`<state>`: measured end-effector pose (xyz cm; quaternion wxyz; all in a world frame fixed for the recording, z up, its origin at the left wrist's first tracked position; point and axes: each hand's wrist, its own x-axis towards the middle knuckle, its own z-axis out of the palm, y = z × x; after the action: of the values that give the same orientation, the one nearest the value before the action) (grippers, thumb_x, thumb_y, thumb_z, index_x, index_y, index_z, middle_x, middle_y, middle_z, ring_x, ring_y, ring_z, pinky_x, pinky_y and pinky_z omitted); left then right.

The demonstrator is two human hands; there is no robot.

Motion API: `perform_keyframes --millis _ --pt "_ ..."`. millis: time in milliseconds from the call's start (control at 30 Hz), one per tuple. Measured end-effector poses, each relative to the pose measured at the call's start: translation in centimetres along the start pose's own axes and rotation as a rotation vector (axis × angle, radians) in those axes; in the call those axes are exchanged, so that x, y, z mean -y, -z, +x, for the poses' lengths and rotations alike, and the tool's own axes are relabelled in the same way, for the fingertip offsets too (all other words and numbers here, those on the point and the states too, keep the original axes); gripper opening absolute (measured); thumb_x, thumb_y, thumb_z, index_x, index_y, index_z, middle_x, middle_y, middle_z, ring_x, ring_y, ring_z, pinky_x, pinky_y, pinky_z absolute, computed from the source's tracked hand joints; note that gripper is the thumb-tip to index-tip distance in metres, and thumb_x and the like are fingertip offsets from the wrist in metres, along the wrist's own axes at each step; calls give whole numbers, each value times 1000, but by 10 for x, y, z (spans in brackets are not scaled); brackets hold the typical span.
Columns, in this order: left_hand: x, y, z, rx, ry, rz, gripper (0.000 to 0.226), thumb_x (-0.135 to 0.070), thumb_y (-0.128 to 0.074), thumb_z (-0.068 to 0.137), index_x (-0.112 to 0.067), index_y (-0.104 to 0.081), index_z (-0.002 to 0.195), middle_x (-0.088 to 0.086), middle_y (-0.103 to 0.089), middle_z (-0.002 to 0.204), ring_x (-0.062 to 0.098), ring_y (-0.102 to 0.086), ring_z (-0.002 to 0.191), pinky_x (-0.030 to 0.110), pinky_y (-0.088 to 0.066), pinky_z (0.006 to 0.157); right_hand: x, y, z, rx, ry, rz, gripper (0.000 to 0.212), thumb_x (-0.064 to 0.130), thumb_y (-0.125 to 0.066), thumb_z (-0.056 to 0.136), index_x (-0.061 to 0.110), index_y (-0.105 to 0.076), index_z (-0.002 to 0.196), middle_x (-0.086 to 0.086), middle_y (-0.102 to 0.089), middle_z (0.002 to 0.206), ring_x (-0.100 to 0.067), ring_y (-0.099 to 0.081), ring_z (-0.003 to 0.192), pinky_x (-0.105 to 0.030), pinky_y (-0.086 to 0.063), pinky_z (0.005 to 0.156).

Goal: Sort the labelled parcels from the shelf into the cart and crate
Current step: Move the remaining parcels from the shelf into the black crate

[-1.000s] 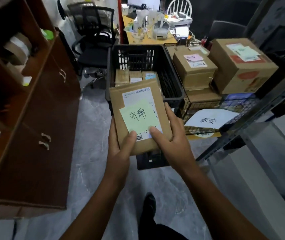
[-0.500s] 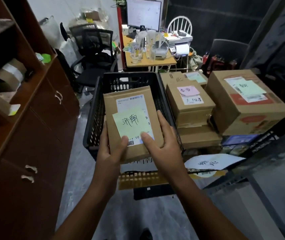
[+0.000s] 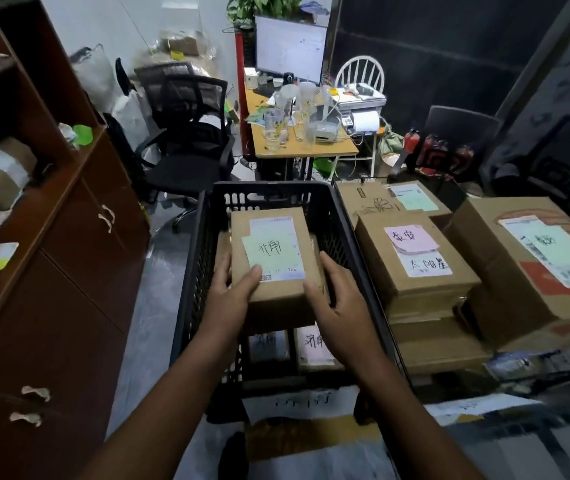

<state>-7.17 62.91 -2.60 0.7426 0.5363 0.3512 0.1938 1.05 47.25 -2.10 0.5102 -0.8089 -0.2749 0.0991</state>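
Here both hands clasp one brown parcel (image 3: 276,278) bearing a green handwritten note. The left hand (image 3: 233,296) holds its near left corner with the thumb on top, and the right hand (image 3: 337,306) holds its near right edge. The parcel sits within the black crate's (image 3: 262,187) walls, above other parcels lying beneath the hands. Just right of the right hand stands a pink-noted cardboard box (image 3: 425,292). The wooden shelf (image 3: 79,161) is left of the left hand.

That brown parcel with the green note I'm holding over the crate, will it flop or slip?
Probably stiff: the parcel shows square edges between the left hand and right hand. Likely grippy: matte cardboard. Its green note may peel loose.
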Motion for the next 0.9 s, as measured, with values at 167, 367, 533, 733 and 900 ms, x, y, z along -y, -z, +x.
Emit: perform_keyframes --millis 167,367,533,733,900 --pt "4 -19 87 21 73 31 60 -45 -74 87 -54 -47 139 -2 -64 129 28 -68 109 54 -61 88 -23 -2 53 -55 -5 -303 62 45 -55 104 24 -35 159 5 -40 158 -11 -33 147 -37 -32 120" --pt "26 -58 174 8 71 119 96 -61 -74 70 -37 -37 155 2 -49 153 29 -55 133 53 -50 107 -52 -10 84 -47 -130 -568 69 47 -51 104 18 -27 162 -6 -24 169 -21 -13 158 -39 -4 129" --pt "42 -76 218 40 110 145 80 -44 -70 93 -31 -29 161 6 -35 161 31 -44 142 43 -41 113 -65 -30 94 -91 -180 -689 71 52 -47 104 19 -24 163 -12 -14 171 -26 -6 159 -34 8 124" --pt "69 -82 226 127 147 223 81 -48 -65 97 -35 -19 163 -1 -24 169 29 -32 151 46 -33 116 -76 -44 95 -167 -227 -761 81 67 -24 95 23 -23 163 -12 -14 171 -26 -7 159 -38 2 126" --pt "76 -85 233 136 144 398 85 -56 -60 95 -40 -12 163 -2 -14 171 35 -30 151 58 -32 119 -81 -54 100 -249 -266 -799 75 64 -31 98 26 -27 163 -10 -17 171 -25 -10 158 -41 -3 127"
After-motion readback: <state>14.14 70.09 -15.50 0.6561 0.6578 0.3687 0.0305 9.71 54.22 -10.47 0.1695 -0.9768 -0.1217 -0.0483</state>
